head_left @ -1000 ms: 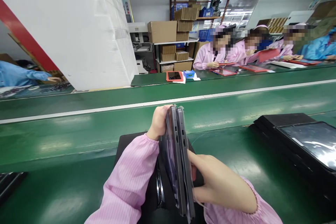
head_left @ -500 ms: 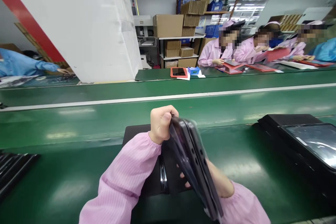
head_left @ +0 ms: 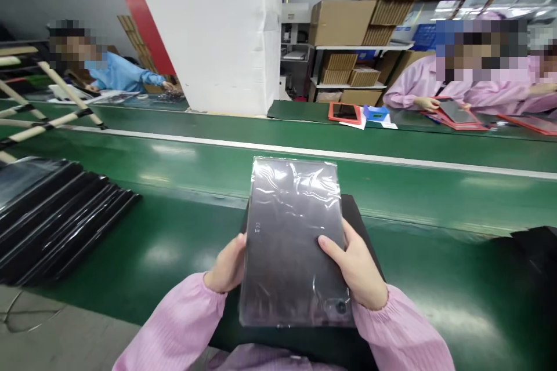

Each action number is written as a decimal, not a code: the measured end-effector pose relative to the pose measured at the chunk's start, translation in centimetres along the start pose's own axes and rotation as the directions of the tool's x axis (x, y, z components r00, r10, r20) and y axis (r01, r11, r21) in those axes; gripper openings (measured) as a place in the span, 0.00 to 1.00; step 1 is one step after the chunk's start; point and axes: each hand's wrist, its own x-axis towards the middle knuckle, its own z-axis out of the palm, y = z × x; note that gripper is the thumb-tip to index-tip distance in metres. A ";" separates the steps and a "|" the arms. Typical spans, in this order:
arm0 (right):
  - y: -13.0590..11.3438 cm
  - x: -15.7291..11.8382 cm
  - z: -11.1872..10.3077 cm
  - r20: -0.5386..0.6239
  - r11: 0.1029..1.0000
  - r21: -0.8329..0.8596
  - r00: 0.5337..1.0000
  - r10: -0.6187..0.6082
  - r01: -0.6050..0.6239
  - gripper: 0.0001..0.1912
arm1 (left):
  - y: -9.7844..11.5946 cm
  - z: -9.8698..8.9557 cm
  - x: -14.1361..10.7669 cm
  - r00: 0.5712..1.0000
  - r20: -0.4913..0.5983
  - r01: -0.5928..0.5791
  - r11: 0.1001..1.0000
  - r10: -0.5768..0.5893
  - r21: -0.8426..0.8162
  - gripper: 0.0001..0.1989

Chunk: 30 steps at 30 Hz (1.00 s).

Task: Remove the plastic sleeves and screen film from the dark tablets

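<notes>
Between my two hands is a dark grey tablet (head_left: 296, 243) in a clear plastic sleeve, its back with the camera turned toward me. My left hand (head_left: 229, 264) grips the left edge, with most of its fingers hidden. My right hand (head_left: 359, 266) holds the right edge, thumb lying on the back. Beneath the tablet, a black folder case (head_left: 359, 226) lies on the green work surface, mostly covered. Whether one tablet or two are in the hold cannot be told from this side.
Stacked black cases (head_left: 65, 226) lie to the left, beside a rack of pale tubes (head_left: 52, 127). More black material (head_left: 535, 255) sits at the right edge. Across the green belt (head_left: 209, 165) are a red-cased tablet (head_left: 343, 111), a white pillar (head_left: 221, 35) and people in pink and blue.
The tablet was tilted edge-on, showing two stacked slabs; now its back faces me. My left hand moved from the top corner down to the left side. The view turned left.
</notes>
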 end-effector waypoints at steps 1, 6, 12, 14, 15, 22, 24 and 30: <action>0.0 0.7 0.3 -0.006 0.995 -0.076 0.997 -0.071 0.071 0.32 | -0.2 -0.8 -0.8 0.992 0.059 0.114 0.993 -0.113 -0.020 0.25; -0.7 4.5 1.9 0.109 0.935 -0.284 0.976 -0.188 0.212 0.31 | -0.1 -2.4 -1.0 0.960 0.151 0.248 0.967 -0.238 -0.054 0.27; -1.0 5.4 1.4 -0.107 0.769 -0.614 0.947 -0.303 0.177 0.21 | 0.0 -4.1 1.2 0.973 0.101 0.210 0.977 -0.205 -0.038 0.24; -0.6 4.9 1.3 -0.127 0.740 -0.659 0.950 -0.287 0.135 0.19 | -0.3 -4.6 1.4 0.973 0.102 0.209 0.978 -0.206 -0.022 0.23; -0.3 4.7 1.3 -0.143 0.719 -0.684 0.943 -0.300 0.125 0.18 | -0.4 -4.7 1.5 0.972 0.101 0.214 0.977 -0.211 -0.023 0.23; 1.2 3.5 4.3 0.011 0.388 -0.869 0.797 -0.603 0.306 0.13 | -0.4 -4.3 1.5 0.968 0.087 0.229 0.970 -0.236 0.081 0.23; 1.2 3.2 6.1 0.102 0.348 -0.843 0.757 -0.645 0.410 0.11 | -0.3 -4.1 1.5 0.968 0.071 0.231 0.966 -0.240 0.119 0.24; 0.9 1.9 11.3 0.237 0.437 -0.663 0.725 -0.647 0.607 0.06 | 0.0 -3.7 1.5 0.972 0.065 0.212 0.963 -0.226 0.168 0.17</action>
